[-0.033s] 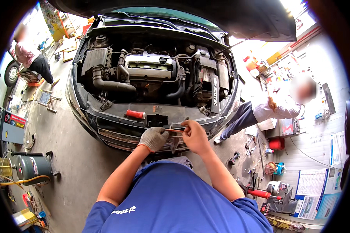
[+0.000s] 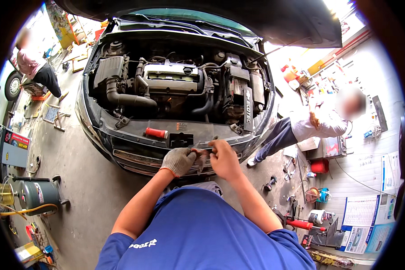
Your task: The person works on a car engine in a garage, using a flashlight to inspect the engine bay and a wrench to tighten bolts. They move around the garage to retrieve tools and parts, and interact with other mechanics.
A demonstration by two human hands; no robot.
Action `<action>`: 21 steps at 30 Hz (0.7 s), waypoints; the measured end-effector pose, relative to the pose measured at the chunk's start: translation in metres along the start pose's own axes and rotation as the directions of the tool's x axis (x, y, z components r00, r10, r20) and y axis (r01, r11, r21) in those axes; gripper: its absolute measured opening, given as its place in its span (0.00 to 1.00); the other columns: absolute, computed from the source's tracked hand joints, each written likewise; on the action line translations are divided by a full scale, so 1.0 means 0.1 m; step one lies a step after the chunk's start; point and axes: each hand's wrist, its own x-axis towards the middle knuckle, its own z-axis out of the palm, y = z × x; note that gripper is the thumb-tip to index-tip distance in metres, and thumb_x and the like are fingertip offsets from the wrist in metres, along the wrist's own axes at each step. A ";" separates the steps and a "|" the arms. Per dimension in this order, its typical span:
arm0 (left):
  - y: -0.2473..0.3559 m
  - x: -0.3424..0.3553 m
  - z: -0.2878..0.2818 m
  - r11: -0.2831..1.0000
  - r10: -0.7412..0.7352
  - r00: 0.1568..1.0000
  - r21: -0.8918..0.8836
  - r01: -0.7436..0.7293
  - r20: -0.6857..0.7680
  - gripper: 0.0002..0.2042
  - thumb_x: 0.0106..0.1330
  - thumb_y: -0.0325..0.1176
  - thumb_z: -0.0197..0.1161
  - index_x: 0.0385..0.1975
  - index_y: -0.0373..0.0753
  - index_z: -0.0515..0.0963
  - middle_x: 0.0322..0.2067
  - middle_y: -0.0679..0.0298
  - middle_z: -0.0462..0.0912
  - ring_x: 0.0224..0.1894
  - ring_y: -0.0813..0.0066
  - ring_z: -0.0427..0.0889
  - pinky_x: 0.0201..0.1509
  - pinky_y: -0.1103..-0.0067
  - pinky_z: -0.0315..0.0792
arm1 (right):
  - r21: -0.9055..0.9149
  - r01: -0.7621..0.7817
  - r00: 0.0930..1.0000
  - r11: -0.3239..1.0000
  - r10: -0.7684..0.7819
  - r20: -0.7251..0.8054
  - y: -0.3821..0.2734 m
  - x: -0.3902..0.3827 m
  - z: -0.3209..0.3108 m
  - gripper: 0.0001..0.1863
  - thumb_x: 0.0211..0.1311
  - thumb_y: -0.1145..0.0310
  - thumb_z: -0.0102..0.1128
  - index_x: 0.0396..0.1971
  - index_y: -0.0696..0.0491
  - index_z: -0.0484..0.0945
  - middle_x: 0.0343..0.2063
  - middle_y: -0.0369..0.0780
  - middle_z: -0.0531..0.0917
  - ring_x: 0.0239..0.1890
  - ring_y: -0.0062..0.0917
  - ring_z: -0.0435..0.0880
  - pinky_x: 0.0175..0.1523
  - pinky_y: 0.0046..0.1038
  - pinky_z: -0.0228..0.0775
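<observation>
My left hand (image 2: 179, 162), in a grey knit glove with an orange cuff, is closed in front of the car's nose. At its fingertips is a small reddish, partly see-through piece (image 2: 201, 157), smeared by motion, its kind unclear. My bare right hand (image 2: 225, 159) is just to the right, fingers curled in a pinch; what they hold, if anything, cannot be made out. Just beyond the hands lies the black front panel (image 2: 139, 126) of the open engine bay. A red-handled tool (image 2: 156, 133) rests on it, left of a dark rectangular recess (image 2: 181, 140).
The raised hood (image 2: 274, 18) hangs over the engine (image 2: 173, 78). One person (image 2: 317, 121) stands at the car's right side, another (image 2: 33, 63) is far left. A dark green tank (image 2: 40, 197) stands at left; a red jack-like tool (image 2: 301, 223) lies at lower right.
A thin orange-red strip spanned the gap between my hands; now it is a blurred, bunched shape by the left glove. Both hands have barely moved.
</observation>
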 end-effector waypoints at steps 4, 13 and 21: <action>-0.27 0.18 0.43 0.911 0.407 0.894 0.151 -0.383 -0.187 0.15 0.77 0.37 0.56 0.55 0.39 0.84 0.42 0.65 0.90 0.47 0.63 0.89 0.53 0.68 0.80 | 0.075 0.450 0.893 0.890 -0.449 -0.029 -0.42 -0.09 0.19 0.24 0.55 0.83 0.58 0.55 0.60 0.78 0.54 0.51 0.79 0.59 0.49 0.80 0.65 0.43 0.73; 0.39 -0.12 -0.17 0.697 0.000 0.957 -0.686 -0.209 -0.291 0.10 0.75 0.36 0.62 0.39 0.35 0.83 0.32 0.59 0.86 0.35 0.62 0.85 0.40 0.70 0.77 | -0.270 0.324 0.943 0.907 -0.284 0.175 -0.14 -0.21 0.12 0.32 0.55 0.74 0.60 0.63 0.62 0.73 0.56 0.51 0.82 0.60 0.43 0.80 0.63 0.43 0.68; 0.39 -0.31 -0.07 0.974 0.218 0.969 -0.044 -0.224 -0.114 0.09 0.70 0.36 0.63 0.34 0.36 0.80 0.32 0.47 0.84 0.37 0.41 0.84 0.41 0.53 0.76 | 0.914 -0.339 0.932 0.222 -0.052 0.358 0.04 0.33 -0.11 0.32 0.61 0.75 0.45 0.67 0.62 0.73 0.61 0.50 0.82 0.68 0.39 0.78 0.76 0.43 0.62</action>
